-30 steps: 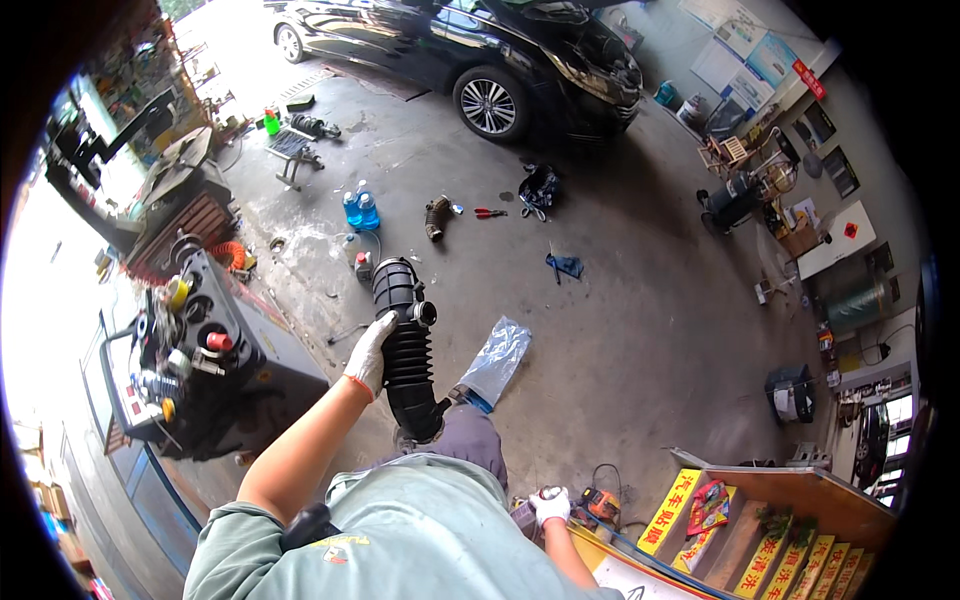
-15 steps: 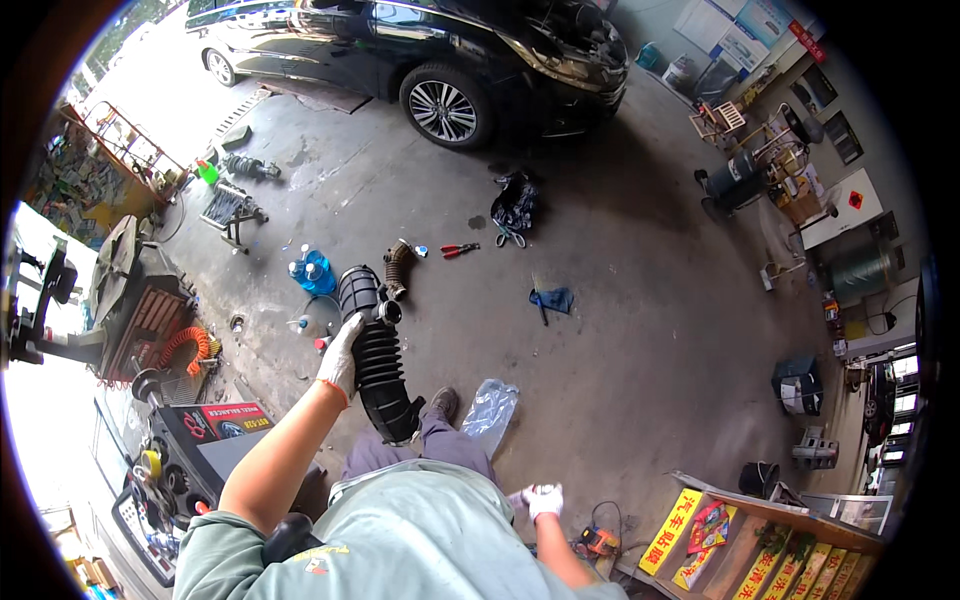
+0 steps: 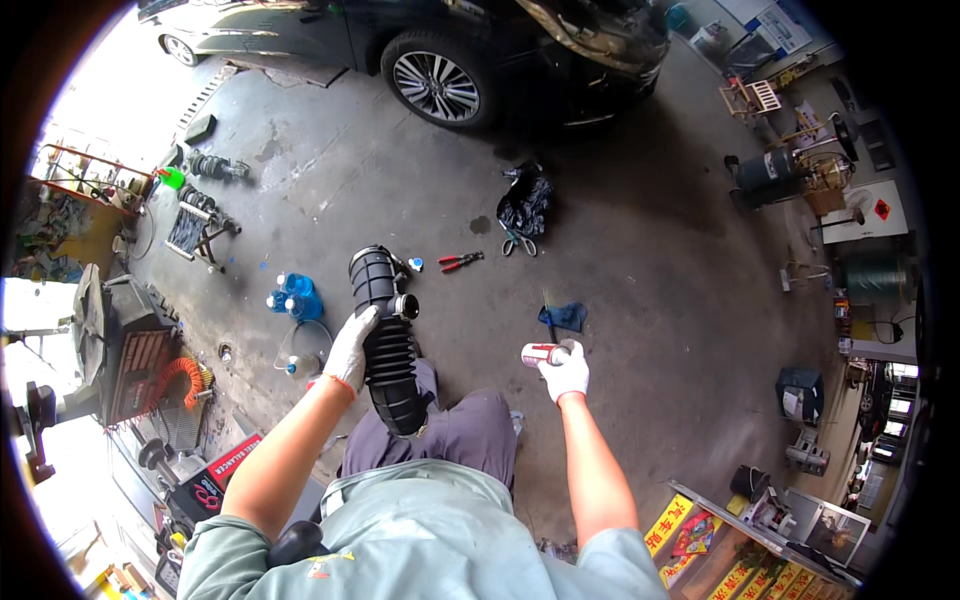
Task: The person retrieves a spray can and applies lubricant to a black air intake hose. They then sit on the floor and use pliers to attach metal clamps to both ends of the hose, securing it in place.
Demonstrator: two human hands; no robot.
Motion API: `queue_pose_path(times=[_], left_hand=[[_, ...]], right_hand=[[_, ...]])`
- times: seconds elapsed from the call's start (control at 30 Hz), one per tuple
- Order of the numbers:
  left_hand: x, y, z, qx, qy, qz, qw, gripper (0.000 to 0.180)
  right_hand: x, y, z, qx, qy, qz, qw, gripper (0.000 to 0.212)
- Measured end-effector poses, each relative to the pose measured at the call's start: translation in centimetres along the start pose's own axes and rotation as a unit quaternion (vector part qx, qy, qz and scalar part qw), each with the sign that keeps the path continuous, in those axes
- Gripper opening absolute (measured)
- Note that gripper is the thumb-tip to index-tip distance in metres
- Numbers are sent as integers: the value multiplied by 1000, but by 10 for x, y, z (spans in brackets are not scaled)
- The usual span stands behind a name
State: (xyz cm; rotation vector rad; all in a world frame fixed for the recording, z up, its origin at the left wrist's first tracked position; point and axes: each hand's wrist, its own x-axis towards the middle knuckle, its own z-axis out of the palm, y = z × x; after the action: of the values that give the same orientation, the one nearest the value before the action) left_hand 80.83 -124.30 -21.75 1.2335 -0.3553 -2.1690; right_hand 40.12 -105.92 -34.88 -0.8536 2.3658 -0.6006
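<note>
Left hand clamped mid-length on black ribbed hose, 8 o'clock from view centre, probably for balance (some fingers hidden). Right hand, 4 o'clock: fingers closed round sideways can.

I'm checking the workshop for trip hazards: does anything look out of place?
Red-handled pliers and scissors lie loose on the floor, the scissors beside a crumpled black plastic bag; tools underfoot look misplaced. The ribbed black hose in the left hand shows no clear damage.
</note>
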Motion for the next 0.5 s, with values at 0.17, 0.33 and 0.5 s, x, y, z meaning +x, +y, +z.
queue_pose_path(times=[0.17, 0.33, 0.5], left_hand=[[93, -3, -63, 33, 67, 13, 997, 65], [169, -24, -100, 5, 164, -28, 986, 68], [244, -60, -136, -66, 218, -114, 967, 63]], right_hand=[[116, -37, 78, -79, -51, 20, 995, 76], [255, 10, 214, -137, -113, -5, 984, 74], [372, 81, 359, -189, -162, -40, 968, 66]])
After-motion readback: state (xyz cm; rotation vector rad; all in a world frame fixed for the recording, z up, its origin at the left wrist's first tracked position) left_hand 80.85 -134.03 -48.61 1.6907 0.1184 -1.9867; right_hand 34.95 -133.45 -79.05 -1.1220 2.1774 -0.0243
